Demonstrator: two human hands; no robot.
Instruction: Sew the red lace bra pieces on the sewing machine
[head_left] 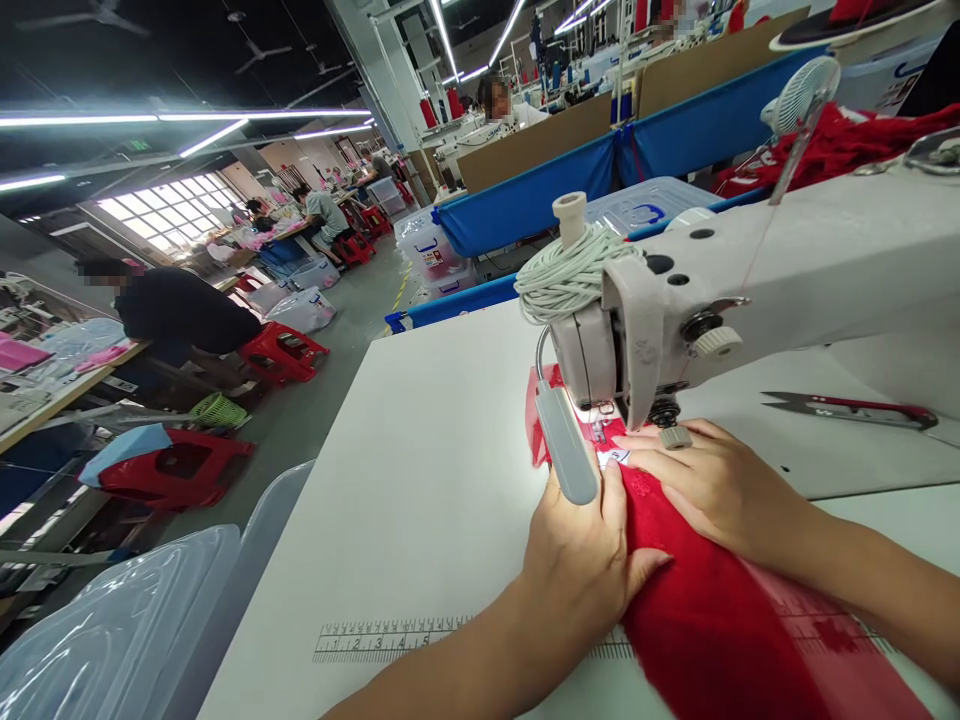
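A piece of red fabric (690, 600), sheer along its right side, runs under the needle area of a white sewing machine (810, 250). A small white label (616, 456) lies on it just in front of the presser foot (598, 430). My left hand (577, 550) rests on the fabric's left edge, thumb spread sideways over the red cloth, fingertips partly hidden behind a grey lamp (566, 440). Flat on the cloth, fingers stretched towards the label, lies my right hand (712, 480). Both hands press the fabric without visibly pinching it.
Red-handled thread snips (847, 408) lie on the machine bed at right. A ruler scale (390, 640) is marked along the white table (405, 450). Coiled pale cord (570, 270) hangs on the machine head. Clear plastic bins (150, 600) stand at left; people sit at other tables beyond.
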